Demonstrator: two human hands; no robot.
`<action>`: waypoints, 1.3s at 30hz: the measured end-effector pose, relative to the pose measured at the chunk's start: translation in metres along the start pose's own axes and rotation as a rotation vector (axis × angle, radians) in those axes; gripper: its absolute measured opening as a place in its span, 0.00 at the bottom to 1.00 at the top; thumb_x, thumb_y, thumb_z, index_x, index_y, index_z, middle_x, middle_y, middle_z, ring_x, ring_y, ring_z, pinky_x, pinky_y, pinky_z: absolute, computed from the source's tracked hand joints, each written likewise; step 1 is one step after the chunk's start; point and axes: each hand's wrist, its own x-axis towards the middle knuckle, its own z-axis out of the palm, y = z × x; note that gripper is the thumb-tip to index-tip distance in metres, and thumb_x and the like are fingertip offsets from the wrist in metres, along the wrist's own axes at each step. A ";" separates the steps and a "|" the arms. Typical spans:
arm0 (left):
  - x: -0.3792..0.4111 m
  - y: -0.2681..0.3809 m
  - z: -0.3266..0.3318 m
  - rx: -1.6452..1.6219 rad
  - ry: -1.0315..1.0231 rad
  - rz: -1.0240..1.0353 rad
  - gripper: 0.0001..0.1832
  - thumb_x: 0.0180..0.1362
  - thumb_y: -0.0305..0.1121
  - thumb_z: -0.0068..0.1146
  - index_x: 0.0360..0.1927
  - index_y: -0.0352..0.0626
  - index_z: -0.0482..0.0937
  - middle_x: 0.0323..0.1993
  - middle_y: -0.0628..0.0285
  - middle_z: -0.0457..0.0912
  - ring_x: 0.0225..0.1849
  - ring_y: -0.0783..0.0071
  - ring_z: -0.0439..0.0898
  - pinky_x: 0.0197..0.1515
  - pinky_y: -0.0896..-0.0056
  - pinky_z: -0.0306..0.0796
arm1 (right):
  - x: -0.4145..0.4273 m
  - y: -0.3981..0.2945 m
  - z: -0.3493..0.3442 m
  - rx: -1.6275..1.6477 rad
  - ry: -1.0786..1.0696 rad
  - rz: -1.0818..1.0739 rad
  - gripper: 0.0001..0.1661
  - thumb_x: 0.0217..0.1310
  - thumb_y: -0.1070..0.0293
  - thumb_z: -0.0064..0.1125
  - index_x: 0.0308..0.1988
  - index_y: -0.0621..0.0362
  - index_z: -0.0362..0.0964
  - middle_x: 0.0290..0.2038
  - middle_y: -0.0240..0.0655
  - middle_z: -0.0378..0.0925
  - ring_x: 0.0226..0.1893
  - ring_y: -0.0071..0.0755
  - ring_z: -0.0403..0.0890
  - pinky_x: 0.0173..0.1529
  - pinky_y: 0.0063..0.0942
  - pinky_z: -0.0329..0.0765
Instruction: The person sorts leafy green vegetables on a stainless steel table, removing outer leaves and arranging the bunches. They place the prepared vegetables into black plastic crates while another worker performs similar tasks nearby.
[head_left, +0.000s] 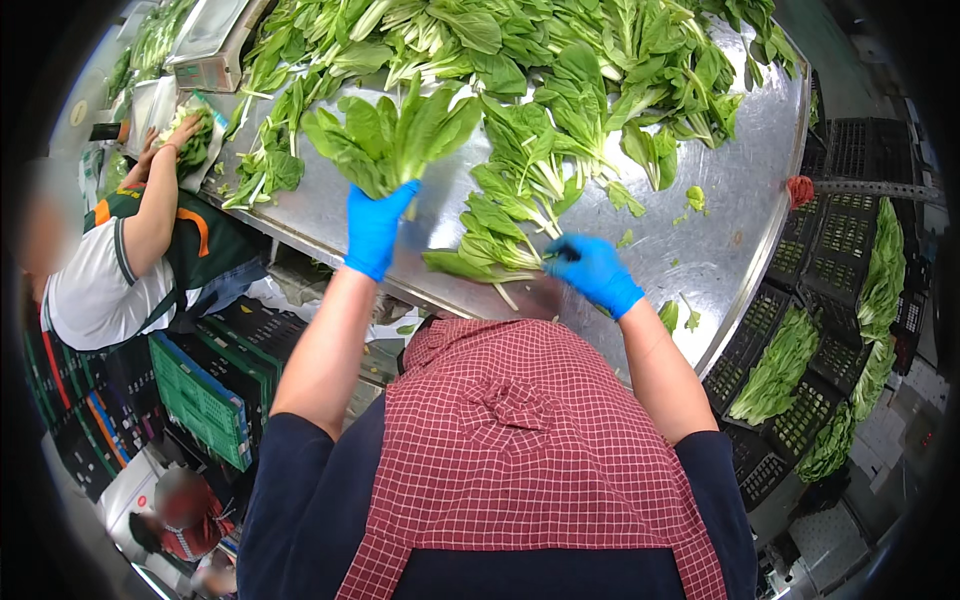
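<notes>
In my blue-gloved left hand (373, 229) is a bunch of leafy greens (394, 135), gripped near its base, with the leaves fanned out away from me. My right hand (596, 271), also in a blue glove, is blurred low over the steel table (652, 240). Its fingertips are at the pale stem ends of a loose pile of greens (499, 232). Whether the fingers hold anything there cannot be made out. A cut or loose stem (506, 296) lies near the table's front edge.
A large heap of greens (480, 37) covers the far side. Leaf scraps (695, 199) lie at right. Beside the table stand black crates (814, 352) with more greens. At left, a co-worker (127, 262) handles greens by a bag; green crates (202, 397) stand behind.
</notes>
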 end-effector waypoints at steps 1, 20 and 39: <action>0.015 -0.012 -0.016 0.041 0.028 0.012 0.28 0.50 0.26 0.67 0.54 0.34 0.70 0.46 0.57 0.79 0.45 0.68 0.79 0.48 0.70 0.73 | 0.010 -0.006 -0.003 -0.036 0.119 0.005 0.17 0.50 0.60 0.67 0.39 0.57 0.78 0.31 0.41 0.80 0.31 0.38 0.81 0.38 0.33 0.76; 0.041 -0.038 -0.079 0.511 0.322 0.025 0.45 0.45 0.35 0.72 0.62 0.23 0.60 0.56 0.45 0.72 0.55 0.61 0.73 0.55 0.67 0.69 | 0.030 -0.027 -0.018 1.052 0.189 0.149 0.12 0.61 0.67 0.60 0.41 0.64 0.74 0.31 0.34 0.79 0.26 0.23 0.77 0.32 0.20 0.74; -0.074 0.001 0.087 -0.212 -0.400 -0.450 0.12 0.55 0.31 0.62 0.39 0.34 0.81 0.30 0.64 0.81 0.31 0.80 0.76 0.34 0.79 0.69 | -0.005 -0.035 0.026 0.798 0.112 0.113 0.14 0.56 0.66 0.66 0.41 0.59 0.75 0.31 0.29 0.76 0.30 0.20 0.74 0.35 0.19 0.74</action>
